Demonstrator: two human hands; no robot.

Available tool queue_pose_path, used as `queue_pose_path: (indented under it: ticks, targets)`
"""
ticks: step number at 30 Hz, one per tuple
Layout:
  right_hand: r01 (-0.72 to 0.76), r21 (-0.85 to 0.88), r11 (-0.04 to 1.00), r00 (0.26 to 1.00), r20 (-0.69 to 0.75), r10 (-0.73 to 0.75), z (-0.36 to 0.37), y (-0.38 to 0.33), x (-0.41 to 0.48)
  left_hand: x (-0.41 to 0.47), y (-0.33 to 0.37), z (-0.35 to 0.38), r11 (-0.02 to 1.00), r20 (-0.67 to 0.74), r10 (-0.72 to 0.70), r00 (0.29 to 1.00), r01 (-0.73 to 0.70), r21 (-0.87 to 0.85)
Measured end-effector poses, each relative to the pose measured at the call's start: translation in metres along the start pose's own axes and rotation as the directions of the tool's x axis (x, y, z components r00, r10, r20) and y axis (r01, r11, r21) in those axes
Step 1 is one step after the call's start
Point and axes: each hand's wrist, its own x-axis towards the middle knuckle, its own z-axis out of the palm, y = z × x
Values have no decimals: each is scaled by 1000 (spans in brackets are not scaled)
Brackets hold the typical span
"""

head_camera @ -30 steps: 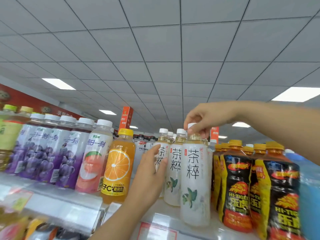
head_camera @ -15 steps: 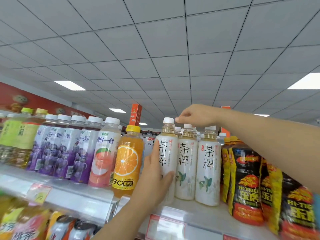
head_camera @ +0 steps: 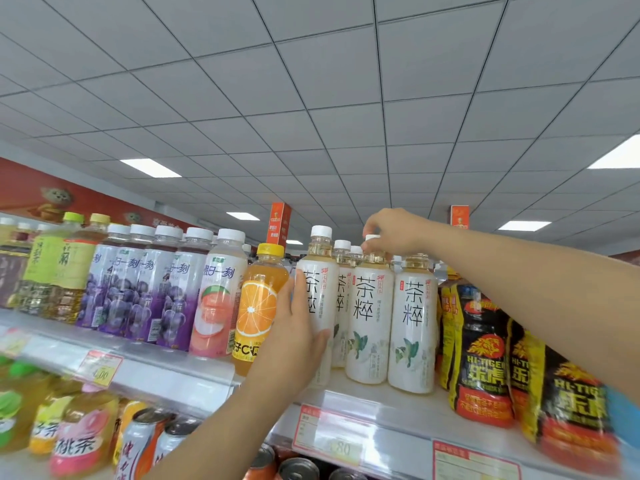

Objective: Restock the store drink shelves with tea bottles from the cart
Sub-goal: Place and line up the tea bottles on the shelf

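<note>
Several white-labelled tea bottles with white caps stand on the top shelf [head_camera: 363, 403]. My left hand [head_camera: 294, 337] grips the leftmost tea bottle [head_camera: 320, 271] round its lower body; that bottle stands taller and nearer than the rest. My right hand [head_camera: 391, 230] reaches over the row and pinches the cap of the second front tea bottle [head_camera: 369, 317]. A third front tea bottle [head_camera: 412, 327] stands untouched to its right. More tea bottles stand behind, mostly hidden.
An orange juice bottle [head_camera: 258, 306] stands just left of my left hand, then a peach drink and purple grape drinks [head_camera: 138, 282]. Black-and-yellow energy drink bottles [head_camera: 481, 355] crowd the right. Price tags line the shelf edge; cans and bottles fill the shelf below.
The view has shifted. My right hand moved from the rear caps to the cap of the second front bottle. My left hand kept its hold on the leftmost tea bottle.
</note>
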Motion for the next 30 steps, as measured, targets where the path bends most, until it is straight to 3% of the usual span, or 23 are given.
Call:
queue_pose_path:
  ticks: [9,14,15,17,19,21,25,30]
  targets:
    - [111,182,977,993,6,-114,-17,-8,-14,0,3,-3,997,-10,0,1000,1,73]
    - [79,249,965,995,41,-92,-29,-9,-22,-2,7,-5,990,-1,-46,999,45,130]
    - [44,246,968,998,42,-56,-33,-4,-22,-3,9,-6,987,-11,-59,998,60,147]
    - [-21,76,997,1000,24,20,-38,11,-20,-4,16,-6,971,-84,-33,996,52,232]
    - [-86,-130,988,992,79,97,-34,26,-20,-3,25,-5,948,-163,65,984,-9,320]
    - [-120,-209,970,973,169,157,-23,37,-21,1,34,-2,942,-163,94,982,-35,333]
    - [-164,-95,982,966,185,179,-6,46,-16,8,42,9,926,-118,65,991,-16,376]
    - [-112,-25,993,977,180,115,-19,47,-20,12,45,13,906,-147,82,986,-12,424]
